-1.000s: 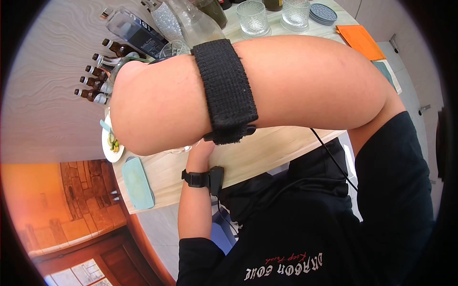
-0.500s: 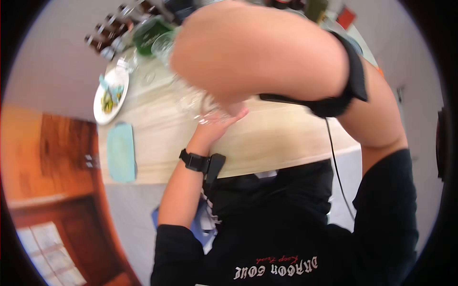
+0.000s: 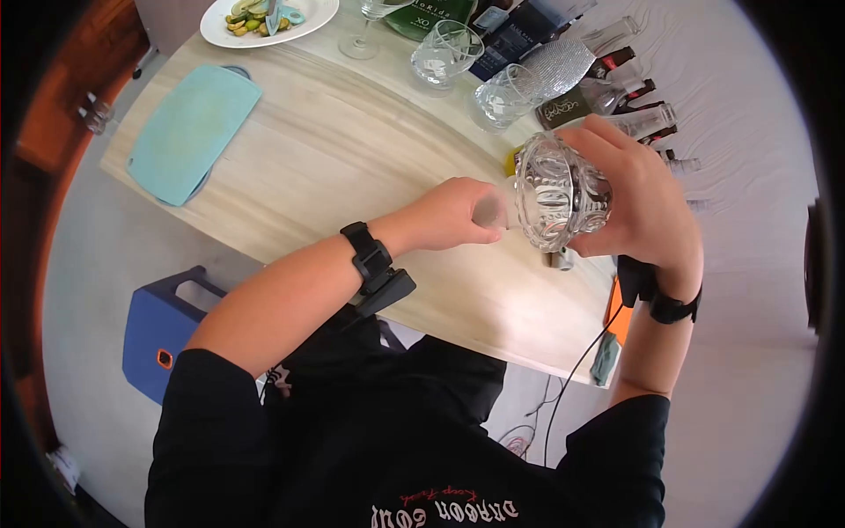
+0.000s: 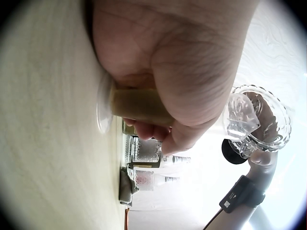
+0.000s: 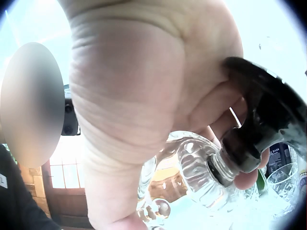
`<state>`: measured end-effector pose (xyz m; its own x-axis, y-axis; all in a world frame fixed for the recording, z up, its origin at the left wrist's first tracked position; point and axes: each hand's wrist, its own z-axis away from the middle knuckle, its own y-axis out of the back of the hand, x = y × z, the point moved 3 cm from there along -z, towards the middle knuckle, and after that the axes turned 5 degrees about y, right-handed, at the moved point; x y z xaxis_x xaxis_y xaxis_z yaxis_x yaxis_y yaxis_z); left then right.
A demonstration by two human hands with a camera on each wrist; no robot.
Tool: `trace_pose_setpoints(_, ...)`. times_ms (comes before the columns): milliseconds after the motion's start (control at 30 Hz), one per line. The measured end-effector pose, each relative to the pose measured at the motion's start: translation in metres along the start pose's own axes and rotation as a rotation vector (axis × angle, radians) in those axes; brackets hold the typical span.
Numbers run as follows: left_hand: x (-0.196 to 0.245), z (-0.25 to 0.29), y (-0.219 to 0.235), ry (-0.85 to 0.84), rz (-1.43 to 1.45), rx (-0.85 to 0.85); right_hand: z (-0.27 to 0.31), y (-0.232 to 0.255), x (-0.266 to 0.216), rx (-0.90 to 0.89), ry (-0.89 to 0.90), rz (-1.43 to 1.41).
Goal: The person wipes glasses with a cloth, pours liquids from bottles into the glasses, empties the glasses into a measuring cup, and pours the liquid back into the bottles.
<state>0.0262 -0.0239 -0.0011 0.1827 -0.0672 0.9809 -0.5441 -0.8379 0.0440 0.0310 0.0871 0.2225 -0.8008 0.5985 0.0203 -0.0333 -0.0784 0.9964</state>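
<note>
My left hand [image 3: 453, 214] has its fingers curled round a tall narrow clear glass [image 4: 104, 108] standing upright on the table. Its lower part looks tan in the left wrist view, and its rim has a pointed lip. To the right, my right hand [image 3: 642, 194] grips an ornate clear glass goblet [image 3: 550, 189] with a scalloped rim. The goblet is tipped on its side, its bowl toward the tall glass; the two overlap in the left wrist view. A black stem and foot [image 5: 240, 146] show beside my right fingers. The palm hides part of the goblet.
Two cut-glass tumblers [image 3: 440, 66] and a stemmed glass [image 3: 359, 40] stand at the back, before several bottles [image 3: 607, 79]. A teal cutting board [image 3: 194, 132] and a white plate [image 3: 304, 35] with green food lie to the left. An orange cloth [image 3: 616, 312] lies at right.
The view has swung toward the right side of the table. My right forearm has moved down and right, and the goblet now shows plainly in that hand. My left hand has come to grip the tall glass.
</note>
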Motion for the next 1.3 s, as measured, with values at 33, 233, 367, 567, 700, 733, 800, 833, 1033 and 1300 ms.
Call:
trace_pose_setpoints(33,0.000,0.000,0.000,0.009,-0.004,-0.004,0.000,0.000,-0.001,0.016,-0.007,-0.034)
trace_pose_setpoints(233,-0.001,0.001,0.002,-0.015,-0.008,-0.005,0.000,-0.002,-0.002,0.043,-0.037,-0.123)
trace_pose_setpoints(367,-0.003,0.000,0.001,-0.050,-0.030,0.038,0.002,-0.003,0.000,0.085,0.001,-0.158)
trace_pose_setpoints(567,-0.001,0.001,0.002,-0.057,-0.053,0.018,-0.001,0.000,-0.007,0.053,-0.022,-0.119)
trace_pose_setpoints(700,-0.003,0.001,0.001,-0.018,0.001,0.001,-0.006,0.007,-0.015,-0.025,-0.037,0.012)
trace_pose_setpoints(733,-0.004,0.001,0.001,-0.023,-0.003,0.006,-0.007,0.008,-0.015,-0.039,-0.031,0.042)
trace_pose_setpoints(800,-0.003,0.001,0.001,-0.029,-0.003,0.015,-0.010,0.010,-0.017,-0.059,-0.022,0.074)
trace_pose_setpoints(833,-0.003,0.000,0.001,-0.028,0.010,0.000,-0.011,0.012,-0.018,-0.089,-0.049,0.087)
trace_pose_setpoints(1033,-0.006,-0.001,0.001,-0.021,0.043,-0.016,-0.015,0.015,-0.020,-0.126,-0.075,0.099)
trace_pose_setpoints(1300,-0.005,-0.001,0.000,0.004,0.047,-0.028,-0.021,0.020,-0.027,-0.129,-0.053,0.113)
